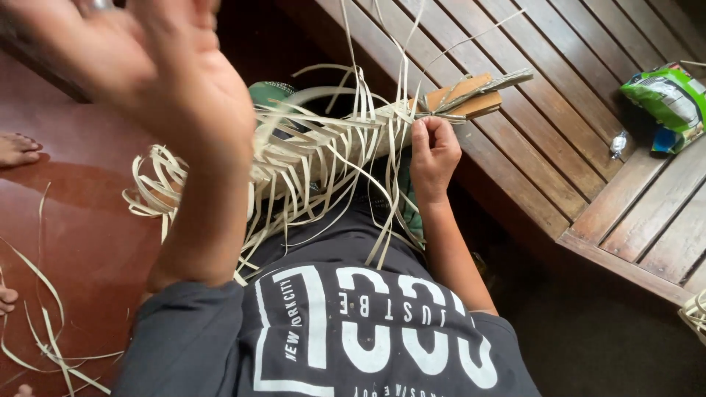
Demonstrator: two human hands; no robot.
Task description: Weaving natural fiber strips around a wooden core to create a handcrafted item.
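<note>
My left hand [147, 70] is raised close to the camera at the upper left, blurred, with its fingers spread and nothing visibly in it. My right hand [434, 151] is closed around the edge of a half-woven piece of pale flat strips [316, 151] that lies over my lap. Long loose strip ends [368, 51] fan up and down from the weave. At the piece's far end the strips wrap a flat wooden form [471, 95], just above my right hand. I wear a dark shirt with white lettering.
A slatted wooden bench [559, 125] fills the upper right, with a green snack packet [665, 99] and a small wrapped sweet [618, 144] on it. Another person's bare foot [16, 148] rests at the left. Loose strips [51, 345] lie on the red-brown floor.
</note>
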